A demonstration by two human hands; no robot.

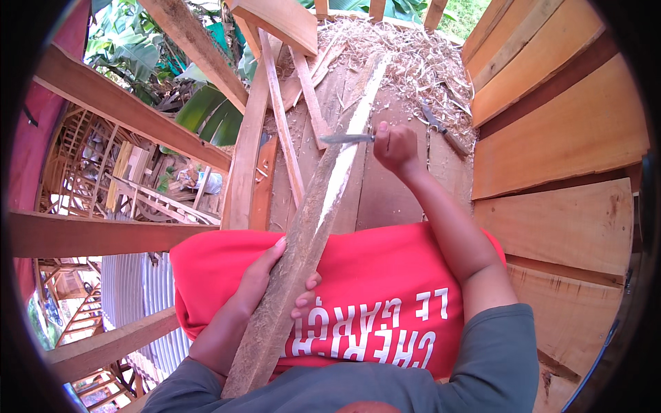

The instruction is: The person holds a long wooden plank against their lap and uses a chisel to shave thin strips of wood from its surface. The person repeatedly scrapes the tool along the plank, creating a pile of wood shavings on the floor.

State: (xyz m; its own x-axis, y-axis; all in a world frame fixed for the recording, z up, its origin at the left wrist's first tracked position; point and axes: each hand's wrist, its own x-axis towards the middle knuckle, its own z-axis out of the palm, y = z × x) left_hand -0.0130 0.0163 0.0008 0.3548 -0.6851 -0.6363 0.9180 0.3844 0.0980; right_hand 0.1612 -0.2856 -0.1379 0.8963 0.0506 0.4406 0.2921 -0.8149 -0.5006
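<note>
Timber beam slanted over the red cloth, far end toward your right; your left hand curled its fingers around the near half while your right hand, just beside the far half, clenched a knife crosswise to the long axis.

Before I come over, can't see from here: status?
Left hand gripping timber. Right hand holding knife across it. Wood shavings heaped around far end.

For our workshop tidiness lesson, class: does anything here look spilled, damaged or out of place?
Yes. Wood shavings lie strewn untidily over the floorboards beyond the right hand and its knife, and a loose tool lies at their edge, where it could be overlooked.
</note>
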